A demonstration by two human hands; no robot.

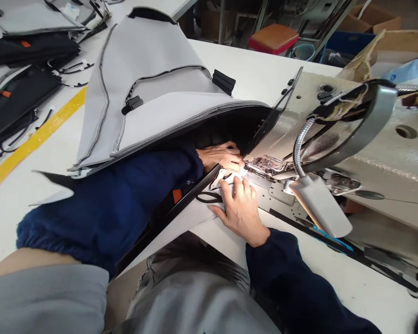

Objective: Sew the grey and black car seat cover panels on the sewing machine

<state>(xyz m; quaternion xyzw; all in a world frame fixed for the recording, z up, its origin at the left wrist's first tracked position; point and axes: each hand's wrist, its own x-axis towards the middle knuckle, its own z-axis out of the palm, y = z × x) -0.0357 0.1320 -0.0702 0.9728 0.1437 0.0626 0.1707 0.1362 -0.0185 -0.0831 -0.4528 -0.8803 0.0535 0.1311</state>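
A large grey and black fabric piece (160, 116), sewn with dark-edged seams, lies folded against the sewing machine (264, 178). My left hand (223, 157) reaches inside its black fold, fingers bent and pressed together on the fabric edge beside the presser foot (245, 164). What lies under those fingers is partly hidden. Just in front, my right hand (242, 208) rests its fingertips on a small white piece (226, 177) near the needle area, thumb held apart. A black cord loop (209, 198) sits left of that thumb.
A machine lamp (320, 204) on a flexible metal neck lights the sewing spot. More grey and black sewn pieces (28, 55) lie at the far left, near a yellow strip (38, 139) on the white table. Behind stand a red-brown stool (274, 38) and a cardboard box (397, 51).
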